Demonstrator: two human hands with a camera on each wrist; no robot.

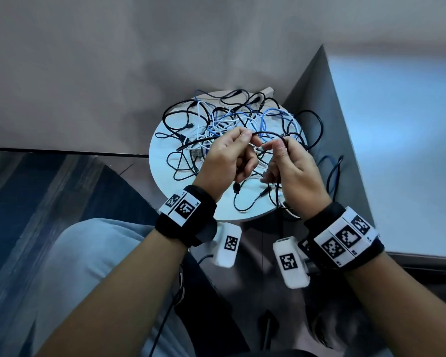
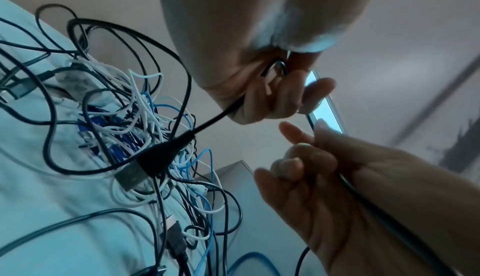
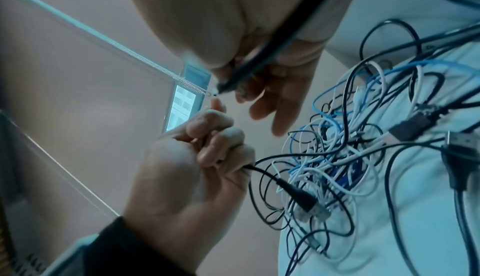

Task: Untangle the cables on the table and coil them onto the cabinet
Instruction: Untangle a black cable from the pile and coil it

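Above the desk (image 1: pixel 162 140), your left hand (image 1: pixel 227 161) and right hand (image 1: pixel 291 163) are both gripping one black cable (image 1: pixel 268 133), lifting it clear of the tangle (image 1: pixel 232 119).

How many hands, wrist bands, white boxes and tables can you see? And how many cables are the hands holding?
Hands: 2, left hand and right hand
Wrist bands: 2
White boxes: 2
Round table: 1
Black cable held: 1
Total: 8

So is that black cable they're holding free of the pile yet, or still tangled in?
Still tangled. The black cable spans left hand and right hand, but trails into the cable pile.
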